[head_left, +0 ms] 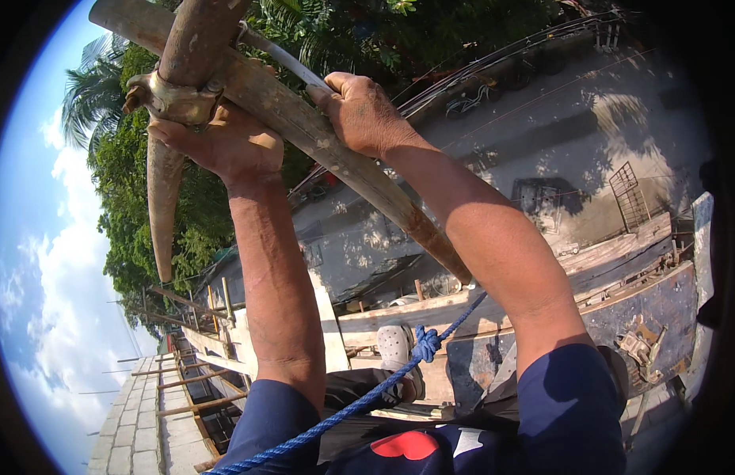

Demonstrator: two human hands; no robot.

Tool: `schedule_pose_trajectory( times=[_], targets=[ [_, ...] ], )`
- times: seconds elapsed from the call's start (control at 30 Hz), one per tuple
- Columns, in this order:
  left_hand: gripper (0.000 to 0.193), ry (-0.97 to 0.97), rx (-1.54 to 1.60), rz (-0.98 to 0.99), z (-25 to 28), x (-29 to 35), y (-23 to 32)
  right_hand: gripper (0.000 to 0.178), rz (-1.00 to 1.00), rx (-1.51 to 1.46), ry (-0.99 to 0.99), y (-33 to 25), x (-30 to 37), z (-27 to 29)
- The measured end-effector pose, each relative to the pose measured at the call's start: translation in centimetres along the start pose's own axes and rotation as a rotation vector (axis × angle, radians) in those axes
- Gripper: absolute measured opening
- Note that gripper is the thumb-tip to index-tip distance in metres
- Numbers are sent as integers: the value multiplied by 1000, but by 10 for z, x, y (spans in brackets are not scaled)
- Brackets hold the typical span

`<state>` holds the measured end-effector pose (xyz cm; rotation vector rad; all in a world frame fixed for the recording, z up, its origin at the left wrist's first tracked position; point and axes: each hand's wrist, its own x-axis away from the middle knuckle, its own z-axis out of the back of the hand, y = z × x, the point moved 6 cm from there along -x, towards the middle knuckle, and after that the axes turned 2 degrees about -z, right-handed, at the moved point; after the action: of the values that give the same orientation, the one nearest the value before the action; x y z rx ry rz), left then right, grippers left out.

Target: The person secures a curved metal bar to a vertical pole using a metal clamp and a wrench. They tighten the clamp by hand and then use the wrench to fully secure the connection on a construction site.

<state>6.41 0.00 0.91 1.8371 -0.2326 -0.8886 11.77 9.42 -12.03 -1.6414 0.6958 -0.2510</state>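
A rusty metal scaffold clamp (pixel 181 99) sits where an upright pipe (pixel 199 43) meets a long slanting pipe (pixel 336 154). My left hand (pixel 229 146) closes around the clamp from below, thumb to one side and fingers partly hidden behind it. Beyond the slanting pipe, my right hand (pixel 363 115) is wrapped around the end of a slim grey metal bar (pixel 284 59), wrench-like in shape. The bar's far end reaches up toward the pipe joint; its head cannot be made out. Another pipe section (pixel 163 206) hangs down below the clamp.
A knotted blue rope (pixel 427 344) crosses before my body. Below are wooden planks (pixel 621 257), my shoe (pixel 395 348) and a loose clamp (pixel 641 344) on a dark panel. A block wall (pixel 138 419) stands left. Cables (pixel 494 63), trees and a street lie beyond, far down.
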Motion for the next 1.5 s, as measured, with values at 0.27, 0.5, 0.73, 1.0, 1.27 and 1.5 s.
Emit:
schedule_pose_trajectory(
  times=[0.27,0.5,0.73,1.0,1.27,1.5],
  targets=[
    [129,2,-191,-53,0,1,2,52,140,-171,26,17,-16,-8],
    [122,-62,17,41,12,-4,-4,50,343,-210,56,33,-41,-12],
    [133,28,-32,-55,15,-2,-3,22,253,389,-279,-59,-88,100],
    [117,16,-45,-112,7,-2,1,37,733,808,-88,-109,-144,136],
    [119,-29,-15,-67,12,-3,-2,40,216,589,-1,10,-65,105],
    [117,-60,20,-13,10,-4,-2,33,-33,110,-114,5,-25,21]
  ],
)
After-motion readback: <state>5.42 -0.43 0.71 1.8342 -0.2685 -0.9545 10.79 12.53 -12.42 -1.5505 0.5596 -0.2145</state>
